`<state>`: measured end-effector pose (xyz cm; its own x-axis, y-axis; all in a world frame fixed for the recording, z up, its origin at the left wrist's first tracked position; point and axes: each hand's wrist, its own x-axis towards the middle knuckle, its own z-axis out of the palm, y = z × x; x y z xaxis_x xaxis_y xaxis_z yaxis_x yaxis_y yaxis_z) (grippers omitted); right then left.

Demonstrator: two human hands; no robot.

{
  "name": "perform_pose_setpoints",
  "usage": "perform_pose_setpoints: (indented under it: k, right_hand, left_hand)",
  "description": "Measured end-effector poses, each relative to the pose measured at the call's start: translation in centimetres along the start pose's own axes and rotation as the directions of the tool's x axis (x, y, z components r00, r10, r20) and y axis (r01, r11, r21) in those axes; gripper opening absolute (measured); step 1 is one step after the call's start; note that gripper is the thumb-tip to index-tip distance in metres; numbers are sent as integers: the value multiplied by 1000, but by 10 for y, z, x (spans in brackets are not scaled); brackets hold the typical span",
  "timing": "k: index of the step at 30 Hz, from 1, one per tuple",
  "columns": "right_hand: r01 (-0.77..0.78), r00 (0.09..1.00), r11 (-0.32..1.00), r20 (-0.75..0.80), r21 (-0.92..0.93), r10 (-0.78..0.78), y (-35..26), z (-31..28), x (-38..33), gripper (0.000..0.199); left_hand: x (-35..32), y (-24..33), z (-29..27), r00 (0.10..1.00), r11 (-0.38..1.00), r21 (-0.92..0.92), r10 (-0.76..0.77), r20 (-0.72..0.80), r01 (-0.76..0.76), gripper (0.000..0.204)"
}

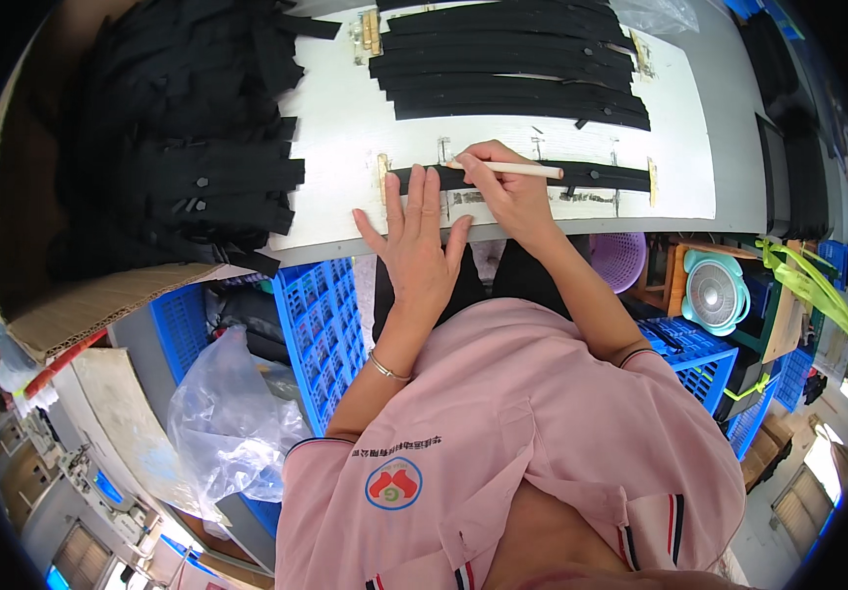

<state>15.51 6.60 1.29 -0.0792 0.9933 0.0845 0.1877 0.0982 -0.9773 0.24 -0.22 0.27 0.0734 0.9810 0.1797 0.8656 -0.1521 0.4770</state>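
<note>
A single black zipper (615,176) lies straight across a white board (684,138), its ends beside strips of yellowish tape. My left hand (414,246) is spread flat, fingertips pressing on the zipper near its left end. In my right hand (517,192), a pale pencil (540,170) is pinched between thumb and fingers. Its tip points left, at the zipper's upper edge just right of my left fingertips. Short dark pencil lines mark the board above and below the zipper. Farther back on the board, several black zippers (512,59) lie side by side in a stack.
On the left, a large pile of black zippers (178,147) fills an open cardboard box (109,305). Below the table edge stand blue plastic crates (321,334), a clear plastic bag (232,423), a purple basket (618,258) and a teal fan (714,293).
</note>
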Motion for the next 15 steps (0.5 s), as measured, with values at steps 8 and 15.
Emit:
perform_pose_setpoints:
  k: [8,15]
  right_hand:
    - [9,1000,1000,-8,-19,-9,-1,3,0,16]
    - [-1,1000,998,11,-62,2,-9,4,2,17]
  left_hand:
    - [-1,-1,1,1000,1000,5,4,-5,-4,69]
    - [0,-1,2,1000,1000,13,3,6,-3,69]
